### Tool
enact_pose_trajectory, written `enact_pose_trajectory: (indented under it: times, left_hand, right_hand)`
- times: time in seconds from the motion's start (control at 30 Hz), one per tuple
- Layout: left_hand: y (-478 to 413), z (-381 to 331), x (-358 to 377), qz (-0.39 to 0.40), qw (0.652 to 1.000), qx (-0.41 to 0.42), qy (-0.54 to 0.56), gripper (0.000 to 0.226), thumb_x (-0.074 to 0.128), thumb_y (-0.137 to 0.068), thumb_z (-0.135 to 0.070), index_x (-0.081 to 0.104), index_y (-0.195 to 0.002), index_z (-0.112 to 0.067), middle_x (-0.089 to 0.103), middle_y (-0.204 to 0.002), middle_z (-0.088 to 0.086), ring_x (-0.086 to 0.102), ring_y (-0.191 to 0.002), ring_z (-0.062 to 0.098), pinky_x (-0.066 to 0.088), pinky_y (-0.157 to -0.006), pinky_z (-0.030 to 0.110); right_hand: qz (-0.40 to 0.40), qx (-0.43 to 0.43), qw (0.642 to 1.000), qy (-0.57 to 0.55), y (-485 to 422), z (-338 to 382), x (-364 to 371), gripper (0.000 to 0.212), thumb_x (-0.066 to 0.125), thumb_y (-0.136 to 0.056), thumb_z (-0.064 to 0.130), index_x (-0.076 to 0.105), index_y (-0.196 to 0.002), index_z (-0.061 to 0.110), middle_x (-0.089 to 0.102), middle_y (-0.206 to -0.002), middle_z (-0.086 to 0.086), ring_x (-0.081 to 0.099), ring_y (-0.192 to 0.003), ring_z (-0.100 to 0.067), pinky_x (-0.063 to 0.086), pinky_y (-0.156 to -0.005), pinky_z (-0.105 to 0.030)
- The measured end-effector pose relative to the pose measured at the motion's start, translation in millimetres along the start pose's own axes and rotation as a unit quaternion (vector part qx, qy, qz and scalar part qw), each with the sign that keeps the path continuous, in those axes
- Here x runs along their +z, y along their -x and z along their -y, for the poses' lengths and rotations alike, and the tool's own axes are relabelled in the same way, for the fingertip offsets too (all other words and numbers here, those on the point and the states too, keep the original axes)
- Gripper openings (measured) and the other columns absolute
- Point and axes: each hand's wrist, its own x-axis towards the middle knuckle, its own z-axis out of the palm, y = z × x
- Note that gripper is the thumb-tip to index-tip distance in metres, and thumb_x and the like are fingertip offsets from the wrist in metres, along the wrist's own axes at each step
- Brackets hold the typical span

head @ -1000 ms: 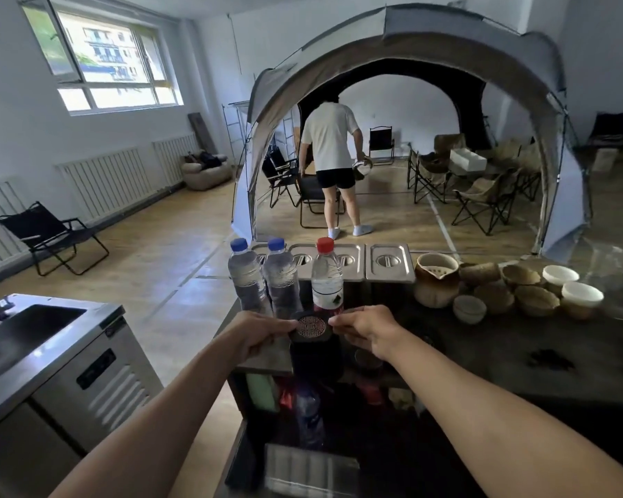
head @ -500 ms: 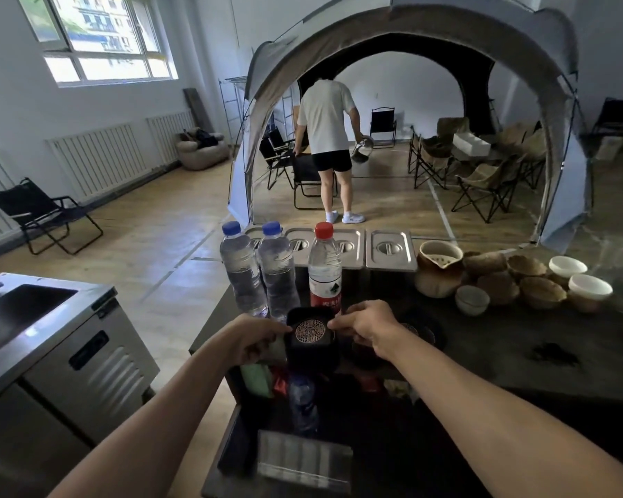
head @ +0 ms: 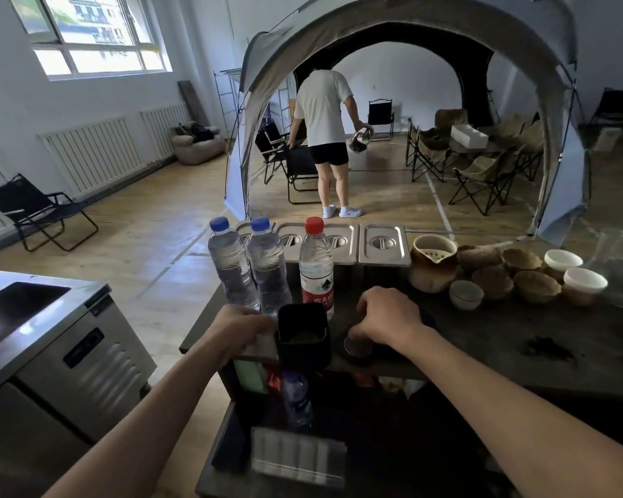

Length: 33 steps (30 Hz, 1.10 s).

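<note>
left hand (head: 245, 327) grips black box (head: 303, 348), brownish contents | right hand (head: 387, 316) holds round lid (head: 357, 346)

The black box (head: 303, 341) gripped by my left hand (head: 243, 328) and the round dark piece (head: 358, 346) under my right hand (head: 385, 318) fill the lower centre. Just above, three water bottles (head: 268, 271) stand in a row and block a straight reach. Bowls (head: 536, 285) crowd the right middle; the dark tabletop (head: 482, 339) below them lies open.

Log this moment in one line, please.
left hand: grips black container | right hand: holds round lid on counter | black container: open
</note>
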Motion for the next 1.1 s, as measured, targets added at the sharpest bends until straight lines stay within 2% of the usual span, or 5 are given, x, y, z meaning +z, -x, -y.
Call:
enact_pose_trajectory:
  times: [0.3,0.5,0.63,0.83,1.1]
  left_hand:
    - [40.4,-38.9,33.1,0.083,0.994,0.069,0.019,0.015,0.075,-0.085,-0.029,0.079,-0.084,-0.014,0.069,-0.056,-0.005,0.041,-0.035,0.003,0.032,-0.036,0.015]
    - [40.2,-35.0,38.2,0.1,0.994,0.035,0.018,0.017,0.075,-0.084,-0.032,0.079,-0.087,-0.016,0.073,-0.062,-0.004,0.038,-0.038,0.006,0.028,-0.041,0.018]
    - [40.4,-28.9,42.9,0.109,0.993,0.033,0.013,0.02,0.074,-0.084,-0.032,0.079,-0.084,-0.013,0.071,-0.062,-0.004,0.037,-0.035,0.005,0.027,-0.036,0.015]
    - [38.5,-24.9,50.1,0.115,0.992,0.036,0.026,0.018,0.074,-0.084,-0.03,0.078,-0.083,-0.012,0.07,-0.061,-0.003,0.036,-0.034,0.005,0.026,-0.035,0.014]
    - [36.2,-22.9,43.1,0.101,0.992,0.058,0.039,0.013,0.075,-0.084,-0.029,0.079,-0.083,-0.017,0.073,-0.066,-0.004,0.042,-0.037,0.004,0.029,-0.037,0.015]
  right_hand:
    - [0.05,-0.007,0.997,0.053,4.4,1.9,16.5,0.07,0.089,-0.053,0.053,0.064,-0.108,0.018,0.068,-0.11,-0.005,0.065,-0.104,-0.028,0.048,-0.076,-0.033]
    - [0.007,0.043,0.991,-0.125,-20.3,-24.5,15.9,0.034,0.09,-0.063,0.028,0.067,-0.088,0.026,0.072,-0.101,0.0,0.067,-0.099,-0.022,0.052,-0.081,-0.032]
    - [0.008,0.049,0.96,-0.276,-36.4,-46.5,15.5,0.032,0.09,-0.065,0.016,0.074,-0.093,0.019,0.074,-0.092,-0.001,0.069,-0.089,-0.018,0.055,-0.081,-0.03]
    - [-0.012,0.037,0.892,-0.45,-42.7,-57.1,15.7,0.028,0.087,-0.069,0.01,0.078,-0.095,0.013,0.069,-0.061,0.01,0.053,-0.044,0.004,0.043,-0.047,-0.01]
    - [-0.04,-0.003,0.805,-0.592,-33.2,-57.2,3.9,0.022,0.085,-0.07,0.009,0.077,-0.087,0.021,0.078,-0.083,0.005,0.07,-0.079,-0.008,0.051,-0.061,-0.013]
